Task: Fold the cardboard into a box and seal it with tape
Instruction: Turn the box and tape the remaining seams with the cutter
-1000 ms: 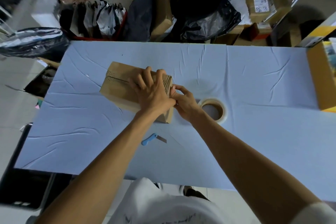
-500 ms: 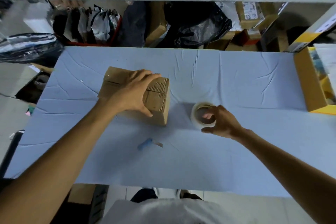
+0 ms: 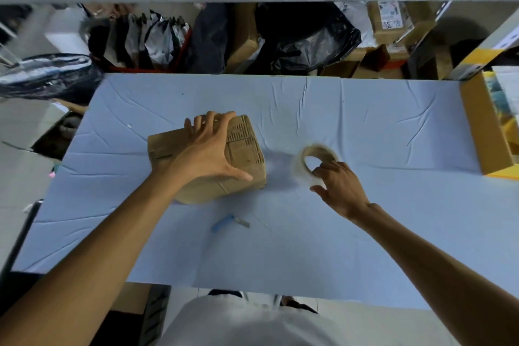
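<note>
A brown cardboard box (image 3: 247, 149), folded shut, lies on the pale blue table (image 3: 365, 233) left of centre. My left hand (image 3: 207, 152) lies spread across its top, fingers reaching over the far edge and thumb on the near side. To the right, a roll of clear tape (image 3: 306, 161) is tilted up off the table. My right hand (image 3: 337, 185) holds the roll at its near rim, fingers curled round it.
A blue-handled knife (image 3: 227, 222) lies on the table in front of the box. An open yellow-brown carton (image 3: 488, 132) stands at the right edge. Shelves with bags and parcels (image 3: 309, 36) run behind the table.
My right hand left the box, moved right to the tape roll and tipped it up off the table. My left hand shifted on top of the box, which turned slightly.
</note>
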The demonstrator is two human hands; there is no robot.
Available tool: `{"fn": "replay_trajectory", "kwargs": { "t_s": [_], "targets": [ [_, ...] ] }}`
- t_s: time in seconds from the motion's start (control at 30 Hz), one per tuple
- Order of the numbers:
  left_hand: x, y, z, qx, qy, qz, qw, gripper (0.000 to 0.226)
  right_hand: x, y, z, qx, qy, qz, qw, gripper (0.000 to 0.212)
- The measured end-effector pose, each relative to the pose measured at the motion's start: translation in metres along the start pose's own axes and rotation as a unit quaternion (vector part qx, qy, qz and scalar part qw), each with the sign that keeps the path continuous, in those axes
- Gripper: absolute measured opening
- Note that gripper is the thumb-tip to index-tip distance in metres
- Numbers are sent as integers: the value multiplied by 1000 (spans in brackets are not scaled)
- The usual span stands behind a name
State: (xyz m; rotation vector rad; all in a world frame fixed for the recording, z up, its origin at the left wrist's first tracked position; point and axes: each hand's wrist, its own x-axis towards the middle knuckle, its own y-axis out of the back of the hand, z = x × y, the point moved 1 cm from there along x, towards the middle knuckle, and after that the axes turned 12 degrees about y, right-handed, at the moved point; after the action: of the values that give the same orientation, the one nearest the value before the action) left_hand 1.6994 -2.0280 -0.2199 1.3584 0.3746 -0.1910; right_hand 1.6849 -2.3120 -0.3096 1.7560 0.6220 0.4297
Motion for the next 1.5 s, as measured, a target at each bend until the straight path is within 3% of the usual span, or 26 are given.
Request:
{"fn": "replay_trajectory", "kwargs": {
  "t_s": [0.1,0.2,0.33,0.47,0.63,0.73,0.83,0.9,1.0,1.13,1.27,1.4,1.5],
  "targets": [
    [-1,7,4,-101,-26,21,994,118,7,37,-6,3,8,87,996,27],
    [1,19,16,-258,-67,15,964,92,13,80,-21,-29,34,129,991,28],
    [5,37,34,-415,-108,-122,895,81,24,121,-44,-86,45,142,985,29],
    [7,45,48,-471,-70,-229,849,71,38,139,-59,-125,43,124,983,26],
    [16,41,46,-398,-10,-162,903,52,48,141,-68,-139,40,104,984,22],
    [16,38,45,-409,18,-110,906,38,49,136,-72,-147,40,92,984,23],
    [17,37,47,-397,44,-4,917,24,52,130,-76,-143,49,89,985,21],
    [16,37,49,-381,51,15,923,18,53,127,-79,-131,52,83,987,20],
    [15,35,48,-406,77,20,910,10,52,125,-81,-108,47,79,990,17],
    [10,31,47,-533,123,-62,835,30,54,125,-83,-77,27,90,993,13],
    [9,33,42,-535,44,-112,836,21,56,129,-80,-8,20,117,993,15],
    [11,38,33,-533,-3,-146,834,27,56,134,-76,18,25,115,993,15],
    [14,40,29,-475,-42,-134,869,26,57,136,-75,45,26,113,992,18]
  ]
}}
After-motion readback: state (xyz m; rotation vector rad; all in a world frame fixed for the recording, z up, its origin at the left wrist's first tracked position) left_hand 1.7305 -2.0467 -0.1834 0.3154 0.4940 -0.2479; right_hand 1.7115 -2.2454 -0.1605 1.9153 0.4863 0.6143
